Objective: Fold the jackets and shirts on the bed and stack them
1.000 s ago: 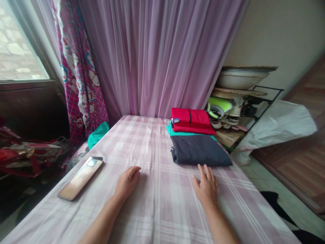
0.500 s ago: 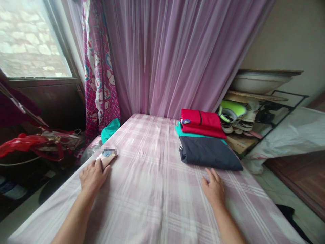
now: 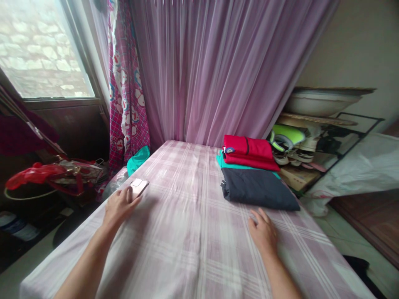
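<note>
"While the purple curtain (image 3: 202, 74) hangs in narrow, thin folds, what stands before it?"

"A cloth-covered counter (image 3: 174, 241), checked and faintly wrinkled; on its right, a flat, smooth dark bundle (image 3: 260, 189), with a folded red bundle (image 3: 252, 153) beyond."

"And nearer?"

"Well apart, the right hand (image 3: 264, 233) is loosely spread near the dark bundle, while the left hand (image 3: 120, 206) clamps a slim, shiny phone (image 3: 139, 187) by the counter's left edge."

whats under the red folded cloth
Teal cloth, showing past the left and front edges of the red cloth. The rest is covered, so whatever else lies beneath can't be seen.
</note>
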Motion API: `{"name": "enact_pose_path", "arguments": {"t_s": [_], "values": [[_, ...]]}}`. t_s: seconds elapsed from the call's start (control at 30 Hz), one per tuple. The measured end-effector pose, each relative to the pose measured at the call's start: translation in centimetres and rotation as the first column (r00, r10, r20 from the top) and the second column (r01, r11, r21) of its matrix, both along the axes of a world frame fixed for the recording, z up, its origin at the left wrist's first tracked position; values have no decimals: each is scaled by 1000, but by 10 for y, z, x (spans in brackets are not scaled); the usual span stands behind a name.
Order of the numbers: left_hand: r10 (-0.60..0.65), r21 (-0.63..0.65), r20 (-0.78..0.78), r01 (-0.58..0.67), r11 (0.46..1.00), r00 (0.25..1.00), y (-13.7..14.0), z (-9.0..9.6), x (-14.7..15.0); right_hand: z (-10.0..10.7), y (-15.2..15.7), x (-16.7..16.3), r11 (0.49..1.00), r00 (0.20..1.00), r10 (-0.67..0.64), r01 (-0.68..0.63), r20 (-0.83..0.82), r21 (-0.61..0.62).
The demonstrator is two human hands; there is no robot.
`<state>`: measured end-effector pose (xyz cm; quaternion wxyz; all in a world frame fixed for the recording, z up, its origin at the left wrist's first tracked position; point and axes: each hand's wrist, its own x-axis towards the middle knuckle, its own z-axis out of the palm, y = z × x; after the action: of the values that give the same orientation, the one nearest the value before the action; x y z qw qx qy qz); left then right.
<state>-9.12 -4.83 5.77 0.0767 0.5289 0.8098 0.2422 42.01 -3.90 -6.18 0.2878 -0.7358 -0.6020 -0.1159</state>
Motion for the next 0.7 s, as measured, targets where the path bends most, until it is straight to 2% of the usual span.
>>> {"name": "enact_pose_path", "arguments": {"t_s": [0.03, 0.07, 0.1, 0.17, 0.23, 0.27, 0.3, 0.33, 0.4, 0.47, 0.7], "values": [[-25, 50, 212, 15, 999, 977, 0, 4, 5, 0, 0, 0, 1000, 1000, 0, 0, -2, 1], [-66, 97, 444, 25, 995, 894, 0, 7, 12, -1, 0, 0, 1000, 1000, -1, 1, -5, 3], [-114, 141, 657, 27, 990, 745, -1, 10, 19, -1, 1, 0, 1000, 1000, -3, 3, -8, 4], [-207, 208, 920, 34, 978, 332, -5, 12, 36, -1, 0, 0, 1000, 1000, -4, 4, -16, 8], [-258, 263, 964, 65, 963, -71, -10, 10, 52, 0, 0, -1, 1000, 1000, -1, 2, -26, 9], [-260, 288, 937, 94, 953, -233, -11, 8, 59, 1, -1, -1, 1000, 1000, 1, 0, -30, 7], [-250, 311, 899, 121, 943, -360, -12, 5, 65, 1, -1, -2, 1000, 999, 3, -3, -33, 3], [-233, 328, 861, 145, 933, -452, -12, 1, 70, 2, -2, -2, 1000, 999, 6, -6, -34, -2], [-200, 353, 808, 185, 917, -554, -11, -6, 77, 3, -2, -2, 1000, 999, 11, -11, -33, -11], [-174, 370, 784, 225, 901, -595, -7, -13, 80, 4, -2, -2, 1000, 999, 5, -6, -33, -13], [-147, 395, 766, 279, 875, -626, 1, -23, 81, 2, -1, -2, 1000, 999, -3, 3, -32, -7]]}}
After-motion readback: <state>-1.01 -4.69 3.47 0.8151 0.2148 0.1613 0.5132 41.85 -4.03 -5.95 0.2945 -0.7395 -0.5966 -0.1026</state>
